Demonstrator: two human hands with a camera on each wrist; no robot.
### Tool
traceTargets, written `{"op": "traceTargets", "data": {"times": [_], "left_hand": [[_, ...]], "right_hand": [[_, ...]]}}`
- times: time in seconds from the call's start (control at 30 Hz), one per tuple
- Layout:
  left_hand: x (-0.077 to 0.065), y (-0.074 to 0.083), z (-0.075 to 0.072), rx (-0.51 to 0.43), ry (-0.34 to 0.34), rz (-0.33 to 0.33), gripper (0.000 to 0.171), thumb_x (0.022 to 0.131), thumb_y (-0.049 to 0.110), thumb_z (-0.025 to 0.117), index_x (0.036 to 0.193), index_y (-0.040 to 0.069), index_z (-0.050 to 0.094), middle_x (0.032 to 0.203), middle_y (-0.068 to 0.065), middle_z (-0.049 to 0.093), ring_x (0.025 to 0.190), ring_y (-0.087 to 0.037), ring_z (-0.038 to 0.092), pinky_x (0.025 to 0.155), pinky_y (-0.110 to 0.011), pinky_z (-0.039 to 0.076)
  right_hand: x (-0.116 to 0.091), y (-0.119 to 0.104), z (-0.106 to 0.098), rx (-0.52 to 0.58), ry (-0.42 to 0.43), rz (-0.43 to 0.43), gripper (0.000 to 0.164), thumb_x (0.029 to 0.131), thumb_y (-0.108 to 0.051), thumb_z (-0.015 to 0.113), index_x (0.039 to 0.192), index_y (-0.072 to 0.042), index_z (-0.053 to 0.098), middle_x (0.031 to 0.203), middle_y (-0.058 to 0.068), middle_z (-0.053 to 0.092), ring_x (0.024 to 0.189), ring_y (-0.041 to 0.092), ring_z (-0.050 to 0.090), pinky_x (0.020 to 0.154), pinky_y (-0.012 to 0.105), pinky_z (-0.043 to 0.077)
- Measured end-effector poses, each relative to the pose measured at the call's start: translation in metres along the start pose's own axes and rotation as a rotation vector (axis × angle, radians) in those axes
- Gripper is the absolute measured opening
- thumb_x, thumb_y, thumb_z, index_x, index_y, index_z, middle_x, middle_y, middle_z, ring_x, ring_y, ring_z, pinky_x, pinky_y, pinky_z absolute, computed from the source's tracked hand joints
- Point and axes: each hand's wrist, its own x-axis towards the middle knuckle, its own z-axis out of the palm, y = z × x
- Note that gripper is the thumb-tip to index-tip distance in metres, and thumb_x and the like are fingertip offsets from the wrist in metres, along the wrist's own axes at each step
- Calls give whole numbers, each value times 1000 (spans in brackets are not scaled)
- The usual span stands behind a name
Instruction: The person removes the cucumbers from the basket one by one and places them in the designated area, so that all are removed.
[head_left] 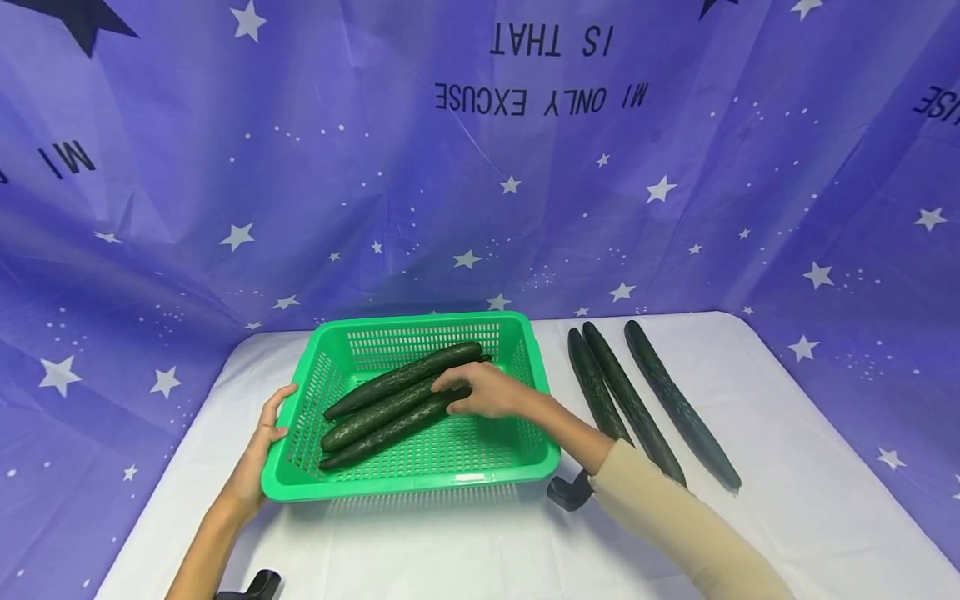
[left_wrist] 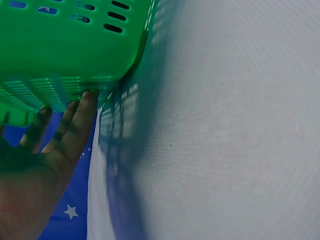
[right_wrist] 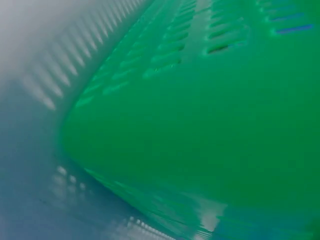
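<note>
A green plastic basket (head_left: 480,477) with slotted walls stands on the table, holding three dark green cucumbers: a back one (head_left: 408,377), a middle one (head_left: 367,423) and a front one (head_left: 386,437). My left hand (head_left: 255,454) holds the basket's left rim, thumb over the edge; in the left wrist view its fingers (left_wrist: 75,127) reach up against the outer wall. Inside the basket, my right hand (head_left: 483,392) grips the right end of the front cucumber, fingers and thumb on either side of it. The right wrist view shows only the basket's wall (right_wrist: 200,125), not the fingers.
Right of the basket, three more cucumbers lie lengthwise on the white tablecloth (head_left: 810,467): a left one (head_left: 596,387), one beside it (head_left: 633,400) and a right one (head_left: 678,404). A purple star-printed curtain (head_left: 420,250) hangs behind the table.
</note>
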Motion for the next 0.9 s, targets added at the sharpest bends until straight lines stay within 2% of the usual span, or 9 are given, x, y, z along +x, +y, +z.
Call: {"op": "traceTargets", "data": {"times": [0.2,0.4,0.63,0.8,0.9], "left_hand": [[0,-1,-1,0,6,2,50,106,20,15,154,35,14,137,-31,19,84,-21,66,64,-38,58],[-2,-1,-1,4,7,4,50,106,20,15,154,35,14,138,-28,19,89,-20,64,67,-36,58],[-1,-1,-2,-8,-2,17,51,106,19,15,155,33,14,137,-26,20,93,-19,64,71,-35,57],[0,0,-1,-24,-8,16,50,107,20,17,155,34,15,135,-25,23,94,-20,64,73,-36,57],[1,0,0,-30,-13,11,50,106,20,17,155,34,15,137,-23,21,97,-20,63,74,-36,57]], "right_hand": [[11,4,-1,-70,-24,39,37,93,-7,70,129,-15,67,134,1,60,125,22,54,99,40,46],[20,6,0,-145,-115,72,37,93,-9,71,128,-19,67,137,2,58,130,23,49,101,40,45],[26,6,1,-277,-193,66,45,93,-11,71,135,-22,63,144,3,49,136,27,41,105,44,41],[26,4,2,-370,-209,95,53,92,-15,74,139,-33,59,145,0,45,132,29,39,103,52,36],[26,3,4,-415,-202,107,53,92,-18,74,139,-38,58,143,-3,46,125,25,41,98,50,35]]}}
